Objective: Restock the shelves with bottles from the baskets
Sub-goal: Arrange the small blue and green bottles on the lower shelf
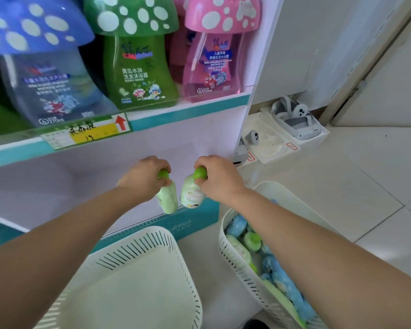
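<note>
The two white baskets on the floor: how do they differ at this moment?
The left basket shows only its bare inner floor, while the right basket holds blue and green bottles. The left basket sits in front of the shelf's teal base; the right basket stands further right, past the end of that base. Both are white plastic with slotted walls.

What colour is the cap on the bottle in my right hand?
Lime green: the round cap on the pale plastic bottle, best in the head view.
</note>
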Demonstrator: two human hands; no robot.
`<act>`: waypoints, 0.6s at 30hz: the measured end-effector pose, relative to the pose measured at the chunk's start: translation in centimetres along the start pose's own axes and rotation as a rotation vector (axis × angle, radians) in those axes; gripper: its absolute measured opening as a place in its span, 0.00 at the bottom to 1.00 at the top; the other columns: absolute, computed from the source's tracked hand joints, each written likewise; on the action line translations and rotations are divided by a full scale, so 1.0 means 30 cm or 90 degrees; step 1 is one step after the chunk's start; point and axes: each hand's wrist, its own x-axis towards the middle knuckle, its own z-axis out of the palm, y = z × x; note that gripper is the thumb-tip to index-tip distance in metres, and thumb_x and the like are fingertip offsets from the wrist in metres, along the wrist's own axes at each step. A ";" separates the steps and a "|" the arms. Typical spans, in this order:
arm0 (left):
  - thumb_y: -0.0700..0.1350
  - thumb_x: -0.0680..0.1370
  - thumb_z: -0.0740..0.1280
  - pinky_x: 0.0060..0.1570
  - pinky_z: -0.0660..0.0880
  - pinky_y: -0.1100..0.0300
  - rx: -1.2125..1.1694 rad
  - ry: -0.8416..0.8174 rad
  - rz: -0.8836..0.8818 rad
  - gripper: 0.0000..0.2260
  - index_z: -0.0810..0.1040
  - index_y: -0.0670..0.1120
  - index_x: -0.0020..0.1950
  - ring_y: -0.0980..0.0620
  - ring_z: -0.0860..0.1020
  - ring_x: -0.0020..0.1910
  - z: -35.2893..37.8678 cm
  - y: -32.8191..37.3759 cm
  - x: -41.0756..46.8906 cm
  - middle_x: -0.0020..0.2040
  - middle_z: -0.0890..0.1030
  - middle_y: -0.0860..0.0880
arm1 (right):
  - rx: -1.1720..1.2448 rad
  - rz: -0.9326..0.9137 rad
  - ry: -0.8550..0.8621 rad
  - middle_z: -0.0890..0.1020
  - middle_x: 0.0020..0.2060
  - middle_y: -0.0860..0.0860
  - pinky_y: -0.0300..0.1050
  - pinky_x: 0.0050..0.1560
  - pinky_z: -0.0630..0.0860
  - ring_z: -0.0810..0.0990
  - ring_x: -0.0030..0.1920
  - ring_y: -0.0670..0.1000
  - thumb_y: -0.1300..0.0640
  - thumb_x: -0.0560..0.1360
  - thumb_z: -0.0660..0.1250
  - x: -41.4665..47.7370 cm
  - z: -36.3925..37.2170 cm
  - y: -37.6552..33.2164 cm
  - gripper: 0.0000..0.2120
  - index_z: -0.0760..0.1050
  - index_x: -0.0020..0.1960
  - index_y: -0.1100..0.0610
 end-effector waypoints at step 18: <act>0.36 0.76 0.62 0.48 0.75 0.55 0.005 0.118 0.053 0.11 0.74 0.51 0.52 0.46 0.76 0.50 0.149 -0.069 0.483 0.52 0.77 0.48 | -0.025 -0.060 0.062 0.78 0.51 0.53 0.46 0.46 0.73 0.76 0.51 0.55 0.60 0.74 0.65 0.154 0.122 0.100 0.15 0.75 0.61 0.55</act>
